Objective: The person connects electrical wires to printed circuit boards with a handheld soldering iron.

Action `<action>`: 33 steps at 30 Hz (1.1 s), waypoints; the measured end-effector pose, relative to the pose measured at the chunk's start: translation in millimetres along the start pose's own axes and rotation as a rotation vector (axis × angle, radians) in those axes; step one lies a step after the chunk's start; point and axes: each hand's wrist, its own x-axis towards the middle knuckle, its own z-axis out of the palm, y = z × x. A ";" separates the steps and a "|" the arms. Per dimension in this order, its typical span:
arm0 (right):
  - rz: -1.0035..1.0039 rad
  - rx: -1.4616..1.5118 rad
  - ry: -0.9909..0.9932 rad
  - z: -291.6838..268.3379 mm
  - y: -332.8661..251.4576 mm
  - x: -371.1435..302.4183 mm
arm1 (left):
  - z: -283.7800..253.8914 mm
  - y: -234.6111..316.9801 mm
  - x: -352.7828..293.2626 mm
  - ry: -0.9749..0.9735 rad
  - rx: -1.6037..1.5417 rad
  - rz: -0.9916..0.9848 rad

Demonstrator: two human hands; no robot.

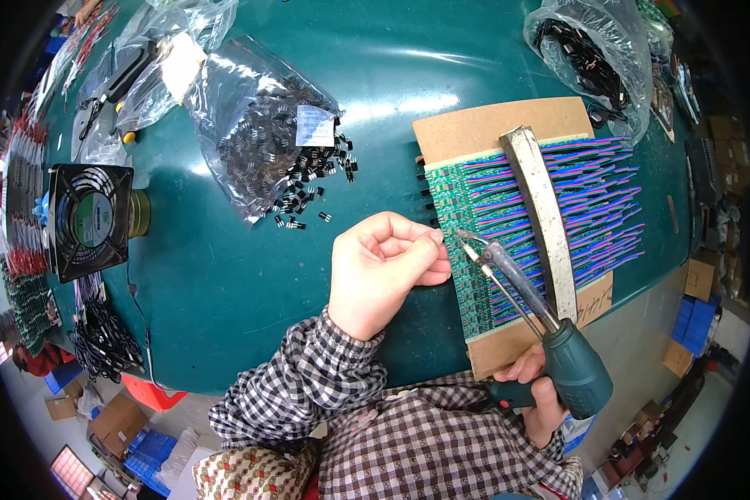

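Note:
My right hand (547, 407) is wrapped round the handle of a dark green soldering gun (580, 371). The gun's tip and thin feed tube meet near the left part of a row of green circuit boards (468, 292). At the boards' left edge, the thumb and fingertips of my left hand (375, 271) are pinched together; whatever they hold is too small or hidden. Several black parts stick out along that edge, above my fingertips. Blue, red and black wires (604, 196) run rightward from the boards. A worn metal bar (537, 208) lies across the wires, and brown cardboard (508, 127) lies underneath.
Small black three-legged components (296, 202) spill from a clear plastic bag (240, 96) at the upper left. A black fan (90, 221) stands at the left, with bundled cables (104, 337) below it. Another bag (596, 54) of black cables sits at the far right.

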 end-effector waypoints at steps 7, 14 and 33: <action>0.012 0.005 0.013 -1.3 0.7 -0.5 | 0.6 0.0 -0.1 0.003 0.000 0.001; -0.011 0.063 -0.026 -4.2 1.1 -0.4 | 0.6 0.1 0.1 0.005 0.015 0.004; -0.196 0.184 -0.043 -6.9 1.9 7.0 | -59.2 46.2 -14.2 0.170 1.179 0.625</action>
